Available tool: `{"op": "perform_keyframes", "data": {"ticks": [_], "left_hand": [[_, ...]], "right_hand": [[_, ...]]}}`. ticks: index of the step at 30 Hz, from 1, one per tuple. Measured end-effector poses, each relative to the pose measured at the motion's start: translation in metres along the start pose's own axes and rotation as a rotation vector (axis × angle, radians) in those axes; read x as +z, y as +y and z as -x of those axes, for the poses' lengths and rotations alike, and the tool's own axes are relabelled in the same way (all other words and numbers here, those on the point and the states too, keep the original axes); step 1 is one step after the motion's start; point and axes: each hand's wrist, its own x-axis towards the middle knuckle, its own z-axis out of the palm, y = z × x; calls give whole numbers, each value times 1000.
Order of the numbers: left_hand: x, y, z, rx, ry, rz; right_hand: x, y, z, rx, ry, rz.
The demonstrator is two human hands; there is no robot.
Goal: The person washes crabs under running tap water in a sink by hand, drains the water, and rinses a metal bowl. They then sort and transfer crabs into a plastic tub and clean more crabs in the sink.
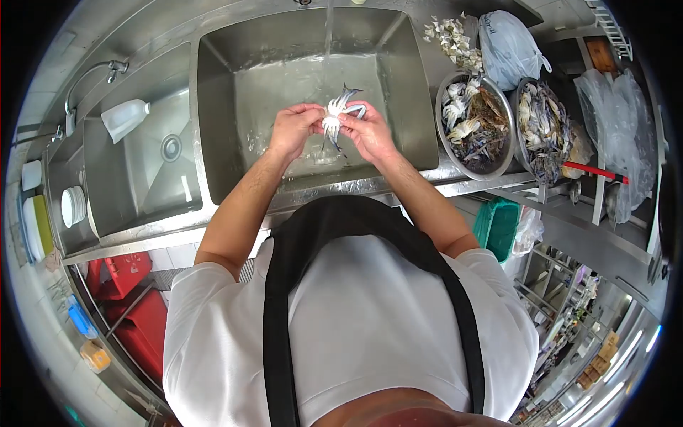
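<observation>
A crab (332,122), pale-bodied with dark-tipped legs, is held between my two hands over the large steel sink (219,121). My left hand (294,129) pinches its left side with thumb and fingers. On the other side, my right hand (368,132) is closed on the body, beside a bluish claw that bends to the right. Running water (329,32) falls from the tap at the sink's far edge, behind the crab. Shallow water covers the sink bottom. The fingers partly cover the crab's body.
Right of the sink, a steel bowl (491,169) holds crabs and brown scraps. Another bowl of crabs (543,124) stands beyond it. Behind them are pale crab pieces (454,43) and a plastic bag (509,48). A white jug (126,119) lies in the left sink.
</observation>
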Motion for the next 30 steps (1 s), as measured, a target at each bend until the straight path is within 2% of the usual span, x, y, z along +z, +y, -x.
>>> {"op": "perform_keyframes", "data": {"ticks": [4,6,8,9,10,12,14,16,18,20,24,26,30], "left_hand": [[8,-15,-32,-65,78,-14],[14,-26,-52,-81,96,-57],[11,-35,-79,-115,217,38],[9,-39,-91,-122,202,20],[9,-40,-102,-81,242,-51],[11,-42,-128,-49,265,-127],[20,-41,-163,-12,183,-712],[58,-17,-200,89,30,-973],[120,15,-214,245,-131,-778],[171,48,-211,289,-402,-633],[183,84,-221,234,-382,-838],[156,90,-230,185,-244,-782],[97,104,-232,103,-110,-728]], "right_hand": [[-25,14,-19,-45,88,-78],[-33,18,-26,-98,237,9],[-35,11,-34,-157,285,-47],[-40,10,-39,-233,315,-71],[-44,5,-43,-310,347,-93],[-55,-7,-48,-297,402,-115],[-63,-13,-51,-273,449,-124],[-70,-13,-58,-157,553,-151],[-74,-10,-56,-136,556,-123],[-72,-7,-55,-63,548,-166],[-73,-3,-53,-31,494,-141],[-73,-5,-53,-39,488,-144],[-70,-4,-62,31,434,-264]]}}
